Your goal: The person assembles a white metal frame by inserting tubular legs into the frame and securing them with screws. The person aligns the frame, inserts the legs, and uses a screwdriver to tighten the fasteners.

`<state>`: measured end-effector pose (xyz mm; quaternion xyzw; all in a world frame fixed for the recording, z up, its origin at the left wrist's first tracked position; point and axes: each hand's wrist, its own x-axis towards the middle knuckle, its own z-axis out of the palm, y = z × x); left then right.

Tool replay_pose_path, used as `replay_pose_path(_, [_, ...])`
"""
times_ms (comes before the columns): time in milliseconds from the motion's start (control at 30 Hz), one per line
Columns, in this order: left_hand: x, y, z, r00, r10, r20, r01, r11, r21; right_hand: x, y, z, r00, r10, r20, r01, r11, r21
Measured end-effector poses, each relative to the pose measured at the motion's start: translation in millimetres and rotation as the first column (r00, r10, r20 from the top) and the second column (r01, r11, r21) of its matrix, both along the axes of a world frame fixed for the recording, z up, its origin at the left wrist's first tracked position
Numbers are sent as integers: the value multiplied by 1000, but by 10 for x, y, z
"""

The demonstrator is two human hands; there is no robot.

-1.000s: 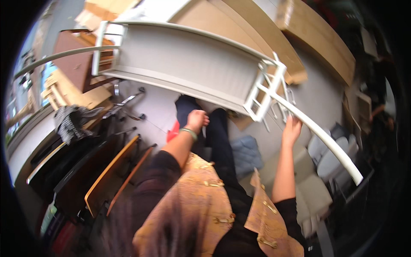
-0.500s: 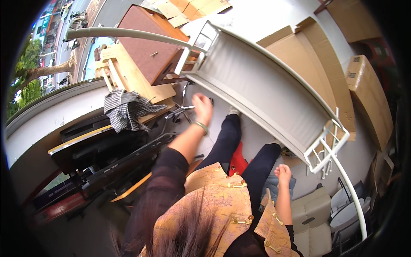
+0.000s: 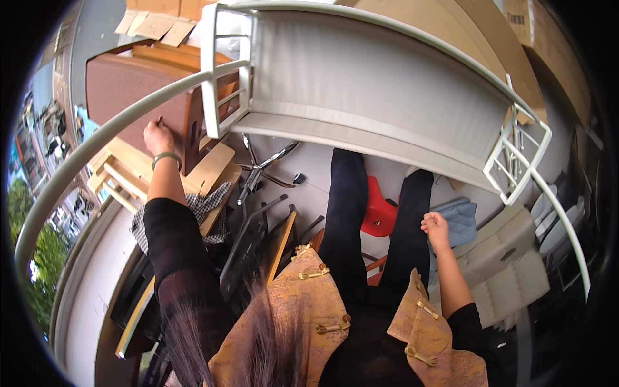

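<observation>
My left hand [image 3: 158, 137], with a bangle on its wrist, reaches to a brown-topped wooden piece of furniture [image 3: 122, 90]. Its fingertips are pinched over the brown surface, where a small brass-coloured bolt lay; the fingers mostly hide it. My right hand [image 3: 435, 229] is held low in front of my right leg, fingers curled in; whatever may be inside is hidden. Across the front stretches a grey-panelled furniture piece [image 3: 374, 84] with an off-white metal frame, ladder-like ends and long curved tubes. One curved tube [image 3: 109, 126] passes close by my left hand.
Below my left arm are pale wooden slats [image 3: 122, 171], a checked cloth [image 3: 209, 206] and a chrome chair base [image 3: 258, 171]. A red plastic seat [image 3: 380, 209] shows between my legs. To the right are a blue-grey cushion [image 3: 454, 219] and a padded beige seat [image 3: 503, 264]. Cardboard [image 3: 445, 26] stands behind.
My left hand has reached out leftward onto the brown top, where the bolt lay in view. The view has turned and shifted. My right hand stays curled.
</observation>
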<state>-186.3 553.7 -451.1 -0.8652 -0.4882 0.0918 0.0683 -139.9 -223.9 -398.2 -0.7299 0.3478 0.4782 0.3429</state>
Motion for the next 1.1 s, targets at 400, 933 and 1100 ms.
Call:
replay_pose_path(400, [65,-3188,-190,884,199,423,196,663,-722,148,-875,-479,806,259,533,15,890,-455])
replay_pose_path(933, [713,-5118,-762,483,736,474,-178,612,-770,1380,-2851,-787,736,352,578,130,764,-631])
replay_pose_path(1100, [1066,-5123,-817,608,586,536,-108,729,-676,1110,-2928,-729,729,314,609,219,735,-642])
